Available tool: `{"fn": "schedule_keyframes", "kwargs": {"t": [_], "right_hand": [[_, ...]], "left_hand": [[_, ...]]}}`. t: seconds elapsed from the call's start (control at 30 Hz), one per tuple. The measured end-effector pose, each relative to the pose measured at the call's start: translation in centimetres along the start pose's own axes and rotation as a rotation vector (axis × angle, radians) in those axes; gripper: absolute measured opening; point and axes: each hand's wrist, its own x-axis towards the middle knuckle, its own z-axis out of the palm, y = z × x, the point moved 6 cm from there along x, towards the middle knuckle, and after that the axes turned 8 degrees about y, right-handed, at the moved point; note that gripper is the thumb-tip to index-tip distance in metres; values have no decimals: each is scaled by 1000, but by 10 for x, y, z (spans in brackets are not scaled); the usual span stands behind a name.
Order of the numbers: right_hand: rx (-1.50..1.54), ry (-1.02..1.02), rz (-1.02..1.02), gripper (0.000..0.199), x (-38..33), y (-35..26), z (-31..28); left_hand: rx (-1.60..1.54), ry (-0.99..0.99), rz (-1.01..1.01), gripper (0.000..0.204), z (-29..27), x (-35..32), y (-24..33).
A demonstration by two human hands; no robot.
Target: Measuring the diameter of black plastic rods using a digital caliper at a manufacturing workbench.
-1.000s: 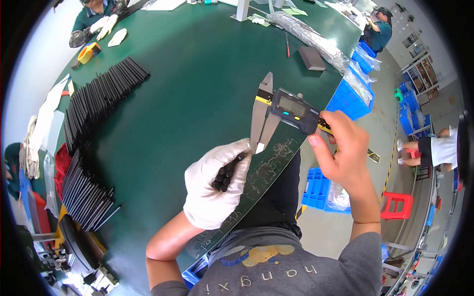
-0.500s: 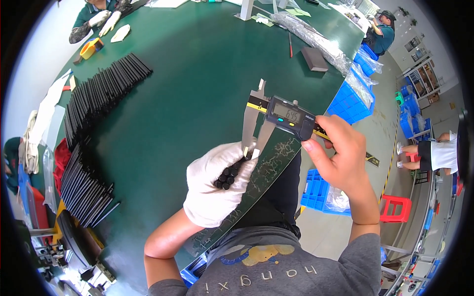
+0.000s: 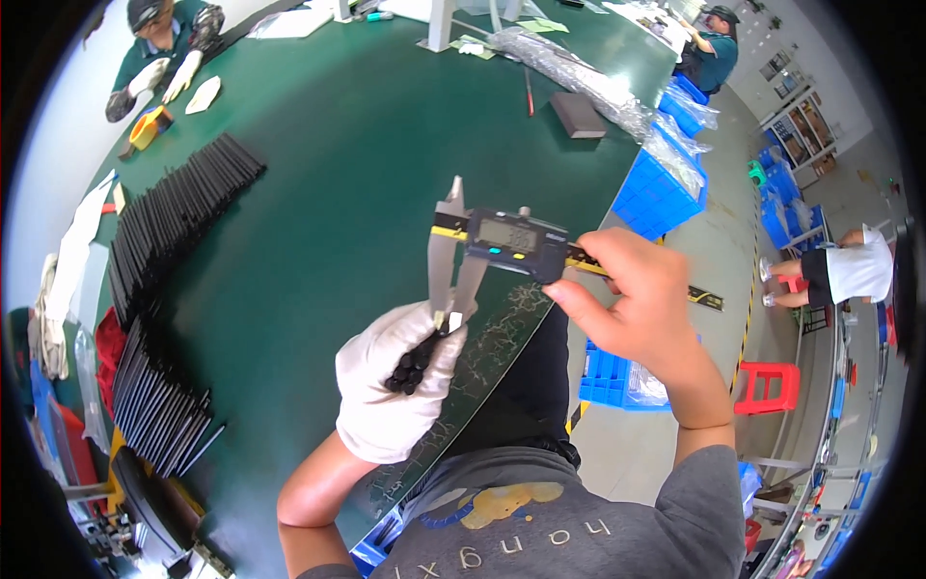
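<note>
My left hand (image 3: 391, 386), in a white glove, is closed round a bundle of black rods (image 3: 409, 371) whose round ends show between thumb and fingers. The bare right hand (image 3: 632, 294) grips a digital caliper (image 3: 516, 243) by its slider and beam. Its two long jaws point down toward the bundle. The jaw tips meet at the gloved thumb and fingers, around the end of a black rod; the exact contact is too small to make out. On the left of the green table (image 3: 318, 212) lie long rows of black rods (image 3: 178, 217) and thinner, shinier rods (image 3: 164, 410).
A dark box (image 3: 578, 115), a red pen (image 3: 529, 94) and a plastic-wrapped roll (image 3: 574, 77) lie toward the back. Blue crates (image 3: 661, 188) stand along the right table edge, a red stool (image 3: 769, 388) beyond. Yellow tape (image 3: 149, 127) sits near a gloved co-worker (image 3: 159, 58) at far left.
Both hands and the caliper appear further left and slightly lower as the view shifts. The caliper jaws have closed closer together over the rod end, and its display reading has changed.
</note>
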Motion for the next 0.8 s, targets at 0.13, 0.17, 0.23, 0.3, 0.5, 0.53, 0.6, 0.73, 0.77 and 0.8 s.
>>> {"fn": "schedule_keyframes", "kwargs": {"t": [0.13,0.17,0.23,0.3,0.5,0.53,0.6,0.73,0.77,0.8], "right_hand": [[-12,-15,6,31,-2,3,1],[-20,-20,4,31,-3,2,2],[-20,-32,-2,32,-2,2,3],[-21,-47,-8,31,-1,2,3],[80,-26,-23,30,1,-1,2],[85,-30,-25,30,2,-2,2],[67,-46,-60,31,2,-6,3],[69,-38,-97,30,5,-8,4],[67,-41,-90,30,6,-9,4],[65,-43,-83,30,7,-9,4]], "left_hand": [[-18,-1,-41,24,3,0,-5],[-14,-3,-35,25,2,-1,-5],[-16,3,-9,27,2,0,-3],[-9,14,7,28,2,0,-4],[102,-39,34,28,3,3,-1],[106,-34,30,28,3,3,-1],[42,-84,-60,26,5,3,-2],[85,-132,-90,25,4,5,1],[69,-115,-74,25,5,6,2],[53,-98,-58,25,5,6,3]]}}
